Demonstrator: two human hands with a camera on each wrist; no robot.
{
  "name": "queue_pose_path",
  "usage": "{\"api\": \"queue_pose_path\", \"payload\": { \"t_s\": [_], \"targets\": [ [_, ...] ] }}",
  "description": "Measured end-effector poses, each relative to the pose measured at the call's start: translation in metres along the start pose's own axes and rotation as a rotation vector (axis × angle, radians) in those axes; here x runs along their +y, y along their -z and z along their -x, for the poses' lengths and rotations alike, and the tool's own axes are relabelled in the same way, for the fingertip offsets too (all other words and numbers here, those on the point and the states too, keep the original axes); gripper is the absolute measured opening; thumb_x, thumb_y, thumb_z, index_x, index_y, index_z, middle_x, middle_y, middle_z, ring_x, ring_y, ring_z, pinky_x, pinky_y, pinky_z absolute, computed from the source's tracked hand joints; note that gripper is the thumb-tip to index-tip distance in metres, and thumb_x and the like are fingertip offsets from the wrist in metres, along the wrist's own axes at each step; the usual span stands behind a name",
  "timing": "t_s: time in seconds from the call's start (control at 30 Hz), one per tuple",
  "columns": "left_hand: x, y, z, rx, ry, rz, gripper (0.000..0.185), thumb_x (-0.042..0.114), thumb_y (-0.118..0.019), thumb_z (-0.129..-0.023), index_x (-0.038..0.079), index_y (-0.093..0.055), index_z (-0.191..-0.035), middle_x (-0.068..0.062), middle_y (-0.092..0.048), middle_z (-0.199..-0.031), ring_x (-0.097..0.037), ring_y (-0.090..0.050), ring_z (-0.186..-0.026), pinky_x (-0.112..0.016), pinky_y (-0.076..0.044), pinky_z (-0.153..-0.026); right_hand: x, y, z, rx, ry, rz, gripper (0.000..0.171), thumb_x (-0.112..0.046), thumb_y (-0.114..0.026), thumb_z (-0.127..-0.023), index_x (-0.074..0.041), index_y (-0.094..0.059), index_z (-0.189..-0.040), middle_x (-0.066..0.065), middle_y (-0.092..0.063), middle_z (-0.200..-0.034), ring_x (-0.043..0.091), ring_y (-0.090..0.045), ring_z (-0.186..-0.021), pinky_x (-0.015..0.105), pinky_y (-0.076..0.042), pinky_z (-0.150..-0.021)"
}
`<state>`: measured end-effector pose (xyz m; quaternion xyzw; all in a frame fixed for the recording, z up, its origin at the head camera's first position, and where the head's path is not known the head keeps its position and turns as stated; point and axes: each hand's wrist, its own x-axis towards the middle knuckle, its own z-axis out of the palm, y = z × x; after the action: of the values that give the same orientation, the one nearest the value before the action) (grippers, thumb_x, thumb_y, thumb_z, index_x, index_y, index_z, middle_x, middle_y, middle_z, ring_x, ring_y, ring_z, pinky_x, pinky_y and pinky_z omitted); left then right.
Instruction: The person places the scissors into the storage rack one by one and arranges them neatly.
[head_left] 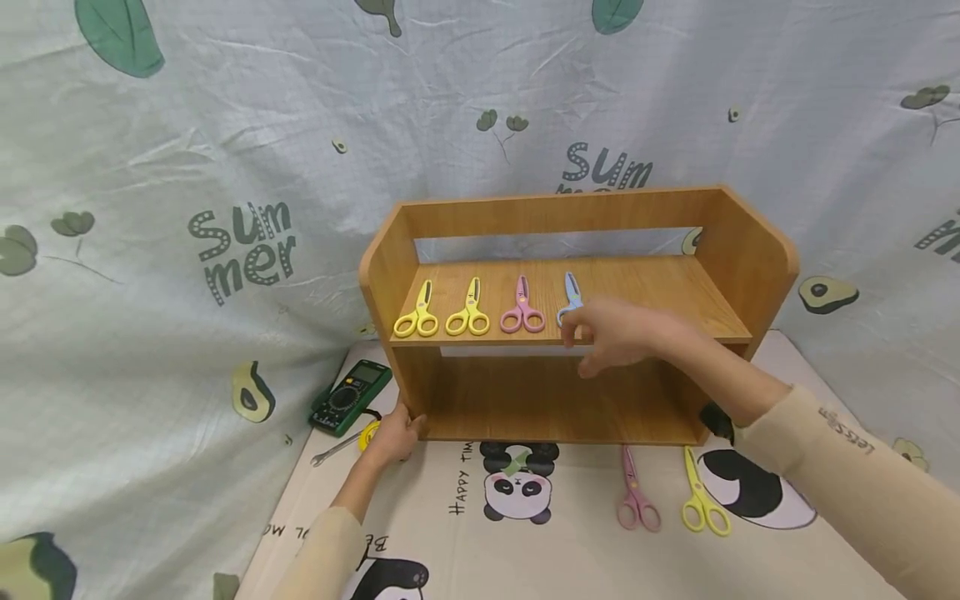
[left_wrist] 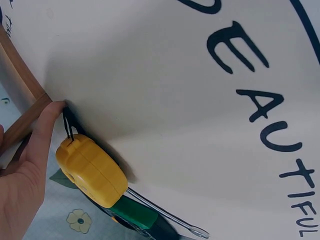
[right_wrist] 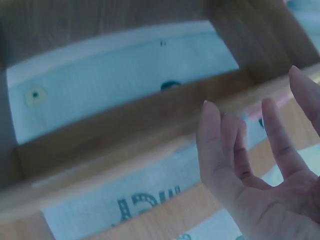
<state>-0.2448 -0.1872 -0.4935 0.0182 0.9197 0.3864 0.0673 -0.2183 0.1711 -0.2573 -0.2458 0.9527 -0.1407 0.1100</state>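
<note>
Head view: we see blue scissors point(head_left: 573, 290) by the wooden rack's point(head_left: 645, 287) upper front edge, partly behind the parted right grip point(head_left: 617, 333), the left grip point(head_left: 393, 435) clasping the rack's lower-left corner.

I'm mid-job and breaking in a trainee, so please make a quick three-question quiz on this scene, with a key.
1. How many pairs of scissors lie on the upper shelf of the rack?
2. True or false: both pairs of scissors on the table are yellow.
3. What does the left hand grip?
a) the wrench
b) the rack's lower corner
c) the tape measure

Key:
1. Four.
2. False: there is a pink pair and a yellow pair.
3. b
</note>
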Motion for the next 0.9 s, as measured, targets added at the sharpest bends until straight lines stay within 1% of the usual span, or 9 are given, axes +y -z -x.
{"api": "queue_pose_path", "payload": {
  "t_s": [0.1, 0.17, 0.27, 0.33, 0.43, 0.53, 0.67, 0.77, 0.9],
  "targets": [
    [0.001, -0.001, 0.000, 0.008, -0.014, -0.008, 0.051, 0.012, -0.051, -0.109, -0.010, -0.032, -0.151, -0.035, -0.054, -0.144, -0.023, -0.062, -0.076, -0.030, -0.044, -0.057, 0.008, -0.021, 0.017, 0.037, 0.041, -0.044, 0.026, -0.011, -0.084, -0.082, -0.012, -0.071, -0.105, 0.014, -0.065, -0.107, 0.027, -0.057, -0.096, 0.034, -0.048, -0.074],
    [0.001, -0.001, -0.001, 0.009, -0.015, -0.007, 0.052, 0.012, -0.051, -0.109, -0.009, -0.031, -0.152, -0.034, -0.054, -0.145, -0.023, -0.063, -0.078, -0.029, -0.045, -0.057, 0.013, -0.034, 0.027, 0.046, 0.056, -0.075, 0.027, -0.010, -0.085, -0.081, -0.013, -0.071, -0.103, 0.012, -0.061, -0.107, 0.027, -0.056, -0.098, 0.037, -0.050, -0.077],
    [0.001, -0.001, -0.002, 0.006, -0.008, 0.006, 0.053, 0.012, -0.051, -0.109, -0.008, -0.030, -0.153, -0.034, -0.054, -0.144, -0.025, -0.064, -0.075, -0.029, -0.044, -0.056, 0.022, -0.057, 0.039, 0.012, 0.042, -0.125, 0.028, -0.009, -0.086, -0.080, -0.015, -0.070, -0.102, 0.008, -0.058, -0.104, 0.024, -0.055, -0.097, 0.038, -0.051, -0.079],
    [0.000, -0.002, -0.002, 0.006, -0.003, 0.011, 0.053, 0.012, -0.050, -0.109, -0.008, -0.030, -0.153, -0.034, -0.054, -0.144, -0.025, -0.064, -0.074, -0.029, -0.044, -0.056, 0.030, -0.074, 0.044, -0.032, 0.010, -0.148, 0.030, -0.008, -0.086, -0.080, -0.015, -0.070, -0.104, 0.009, -0.059, -0.108, 0.024, -0.056, -0.099, 0.038, -0.053, -0.081],
    [-0.002, -0.003, -0.002, 0.011, -0.006, 0.002, 0.052, 0.011, -0.050, -0.109, -0.008, -0.031, -0.152, -0.034, -0.054, -0.145, -0.028, -0.065, -0.081, -0.029, -0.046, -0.058, 0.044, -0.102, 0.049, -0.079, -0.034, -0.168, 0.035, -0.006, -0.087, -0.079, -0.015, -0.072, -0.109, 0.005, -0.062, -0.107, 0.020, -0.054, -0.096, 0.033, -0.052, -0.076],
    [-0.002, -0.003, -0.003, 0.013, -0.007, -0.005, 0.052, 0.011, -0.051, -0.109, -0.007, -0.030, -0.153, -0.034, -0.053, -0.147, -0.028, -0.065, -0.088, -0.029, -0.046, -0.060, 0.056, -0.130, 0.051, -0.119, -0.111, -0.198, 0.039, -0.004, -0.086, -0.078, -0.015, -0.071, -0.113, 0.006, -0.063, -0.110, 0.022, -0.055, -0.099, 0.039, -0.053, -0.079],
    [-0.002, -0.003, -0.003, 0.011, -0.004, -0.003, 0.053, 0.012, -0.051, -0.109, -0.007, -0.030, -0.153, -0.034, -0.052, -0.147, -0.028, -0.065, -0.084, -0.029, -0.045, -0.059, 0.069, -0.166, 0.052, -0.148, -0.208, -0.250, 0.038, 0.001, -0.081, -0.079, -0.014, -0.069, -0.112, 0.013, -0.062, -0.115, 0.028, -0.055, -0.101, 0.048, -0.053, -0.082],
    [-0.002, -0.003, -0.003, 0.010, -0.001, -0.007, 0.053, 0.012, -0.051, -0.109, -0.007, -0.029, -0.153, -0.034, -0.052, -0.147, -0.029, -0.065, -0.084, -0.030, -0.046, -0.059, 0.076, -0.188, 0.052, -0.149, -0.256, -0.273, 0.039, 0.001, -0.082, -0.078, -0.013, -0.068, -0.112, 0.017, -0.058, -0.115, 0.031, -0.054, -0.096, 0.043, -0.054, -0.072],
    [-0.002, -0.003, -0.004, 0.014, -0.001, -0.020, 0.054, 0.012, -0.051, -0.109, -0.007, -0.029, -0.154, -0.033, -0.051, -0.150, -0.031, -0.064, -0.096, -0.030, -0.048, -0.066, 0.083, -0.207, 0.051, -0.132, -0.296, -0.272, 0.035, -0.006, -0.086, -0.077, -0.015, -0.069, -0.107, 0.018, -0.054, -0.110, 0.034, -0.052, -0.091, 0.039, -0.051, -0.063]
  ]
}}
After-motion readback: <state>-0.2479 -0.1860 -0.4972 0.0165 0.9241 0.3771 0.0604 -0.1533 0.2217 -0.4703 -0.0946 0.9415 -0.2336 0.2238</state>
